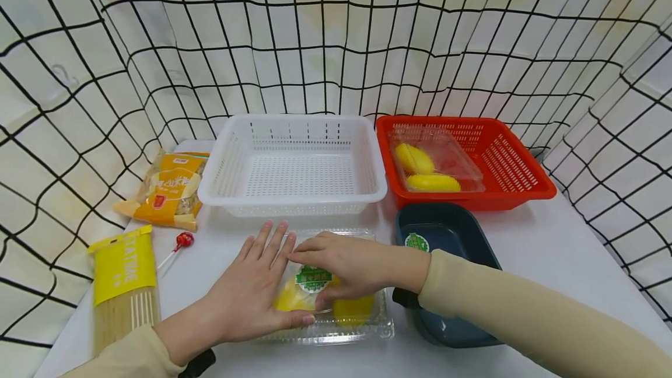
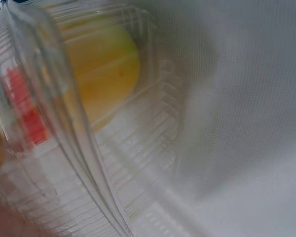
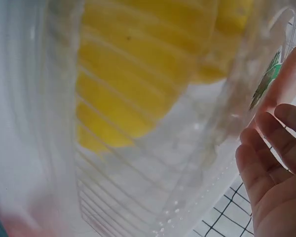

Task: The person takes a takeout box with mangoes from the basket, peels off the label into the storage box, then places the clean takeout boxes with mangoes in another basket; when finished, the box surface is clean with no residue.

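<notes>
A clear plastic clamshell box (image 1: 362,331) with yellow fruit (image 1: 354,310) inside lies at the front middle in the head view. A round green-and-white label (image 1: 313,279) is on its lid. My left hand (image 1: 257,290) rests on the lid's left side with its fingers stretched out. From the right, my right hand (image 1: 352,264) reaches over the lid, fingers near the label and thumb just below it. The right wrist view shows loosely bent fingers (image 3: 271,148) beside the lid. Through the ribbed plastic, yellow fruit (image 2: 101,69) shows in the left wrist view.
Behind stand a white basket (image 1: 294,206) and a red basket (image 1: 520,174) holding another clear box (image 1: 446,156) of yellow fruit. A dark blue tray (image 1: 457,223) is at right. Noodles (image 1: 123,284), a lollipop (image 1: 184,240) and an orange bag (image 1: 175,185) lie left. Black netting (image 1: 325,48) surrounds the table.
</notes>
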A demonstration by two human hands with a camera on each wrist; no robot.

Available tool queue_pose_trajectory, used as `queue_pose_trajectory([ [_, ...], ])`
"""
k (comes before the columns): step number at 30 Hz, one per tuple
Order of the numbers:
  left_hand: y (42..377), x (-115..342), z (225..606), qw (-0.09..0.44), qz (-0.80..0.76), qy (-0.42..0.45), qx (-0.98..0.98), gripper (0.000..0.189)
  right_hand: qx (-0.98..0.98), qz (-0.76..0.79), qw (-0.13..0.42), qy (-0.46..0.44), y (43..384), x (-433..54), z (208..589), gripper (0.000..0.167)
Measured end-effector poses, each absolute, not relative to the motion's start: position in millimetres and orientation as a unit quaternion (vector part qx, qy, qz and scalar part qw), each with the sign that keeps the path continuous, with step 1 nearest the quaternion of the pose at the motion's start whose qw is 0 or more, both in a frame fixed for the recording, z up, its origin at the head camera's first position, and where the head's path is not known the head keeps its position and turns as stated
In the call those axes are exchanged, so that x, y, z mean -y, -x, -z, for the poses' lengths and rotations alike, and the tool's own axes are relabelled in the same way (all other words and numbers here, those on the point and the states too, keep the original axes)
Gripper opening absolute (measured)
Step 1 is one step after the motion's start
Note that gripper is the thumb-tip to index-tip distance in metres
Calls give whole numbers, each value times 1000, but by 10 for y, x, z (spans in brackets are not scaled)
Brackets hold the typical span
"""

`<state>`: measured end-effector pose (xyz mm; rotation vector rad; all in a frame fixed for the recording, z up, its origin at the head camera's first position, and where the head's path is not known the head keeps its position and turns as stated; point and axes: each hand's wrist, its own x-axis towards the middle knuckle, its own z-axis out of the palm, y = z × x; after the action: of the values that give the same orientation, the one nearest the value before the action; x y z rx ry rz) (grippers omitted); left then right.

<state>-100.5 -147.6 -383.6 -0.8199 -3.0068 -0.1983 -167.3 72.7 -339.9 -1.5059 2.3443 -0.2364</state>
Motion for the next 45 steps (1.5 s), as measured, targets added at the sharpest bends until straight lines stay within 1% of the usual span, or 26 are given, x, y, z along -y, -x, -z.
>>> queue_pose_trajectory([
  [7, 1004, 1472, 3818, 4, 60, 263, 963, 123, -818, 65, 152, 551, 1683, -638, 3405, 54],
  [10, 1006, 1470, 3814, 6, 59, 264, 963, 123, -813, 54, 152, 559, 1682, -590, 3396, 48],
  [20, 1004, 1474, 3820, 6, 63, 262, 963, 124, -808, 28, 147, 570, 1710, -522, 3383, 44],
  [26, 996, 1479, 3818, 2, 63, 259, 964, 125, -813, 48, 152, 561, 1712, -528, 3394, 37],
  [33, 1000, 1480, 3808, -1, 64, 260, 964, 124, -811, 28, 151, 564, 1712, -515, 3389, 42],
  [37, 1004, 1474, 3816, 2, 63, 260, 964, 124, -812, 30, 152, 563, 1714, -518, 3388, 37],
  [41, 1007, 1472, 3821, 1, 70, 259, 963, 122, -811, 53, 156, 562, 1718, -531, 3399, 29],
  [45, 1005, 1475, 3814, -4, 71, 259, 963, 122, -808, 61, 164, 563, 1732, -530, 3392, 28],
])
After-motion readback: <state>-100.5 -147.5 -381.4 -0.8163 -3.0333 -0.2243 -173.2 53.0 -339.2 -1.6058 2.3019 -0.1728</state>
